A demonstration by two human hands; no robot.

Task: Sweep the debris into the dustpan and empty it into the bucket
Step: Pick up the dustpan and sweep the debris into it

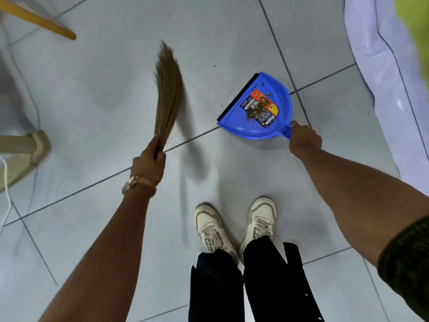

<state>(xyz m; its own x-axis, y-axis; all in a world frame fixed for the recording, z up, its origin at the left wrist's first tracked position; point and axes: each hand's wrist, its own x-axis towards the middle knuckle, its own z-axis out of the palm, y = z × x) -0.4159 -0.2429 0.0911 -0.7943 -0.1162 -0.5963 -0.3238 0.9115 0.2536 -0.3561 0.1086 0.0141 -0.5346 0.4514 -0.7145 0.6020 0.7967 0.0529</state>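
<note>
A blue dustpan [276,126] with a black rubber lip and a colourful label rests on the grey tiled floor at centre right. Brown debris [257,110] lies on its label. My right hand [304,140] grips the dustpan's handle at its near right corner. My left hand [149,163] is closed around the base of a straw hand broom [168,94], whose bristles point away from me, left of the dustpan and apart from it. A few specks [214,65] lie on the floor just beyond the dustpan's lip. No bucket is recognisable.
A wooden stick [39,20] crosses the top left corner. A beige furniture foot [34,152] and a white cord [7,196] sit at the left edge. A pale lilac plastic object [383,77] fills the right side. My white shoes [236,226] stand below the dustpan.
</note>
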